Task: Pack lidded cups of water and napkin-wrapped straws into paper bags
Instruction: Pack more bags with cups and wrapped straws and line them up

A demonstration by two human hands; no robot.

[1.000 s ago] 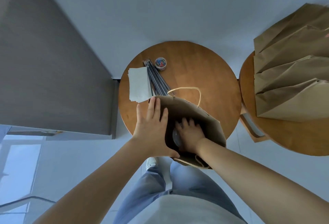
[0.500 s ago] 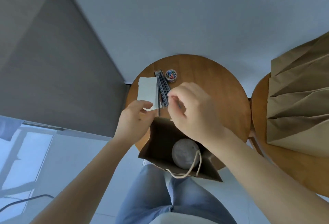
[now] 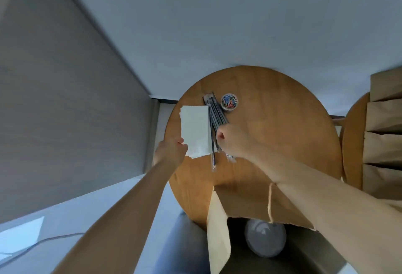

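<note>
On the table (image 3: 282, 125), left fingers (image 3: 181, 143) pinch white napkins (image 3: 194, 130), right fingers (image 3: 220, 136) dark straws (image 3: 214, 110).

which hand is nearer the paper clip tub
Right. The right hand grips the straws just short of the tub; the left hand pinches the near corner of the napkins, farther off beyond the straws.

The desk (image 3: 282, 121) is showing warm orange-brown wood, while the napkins (image 3: 194, 130) are showing white and the straws (image 3: 214, 110) black. The paper bag (image 3: 245, 204) is looking tan, and the paper clips (image 3: 229, 102) are glinting blue, red and yellow.
</note>
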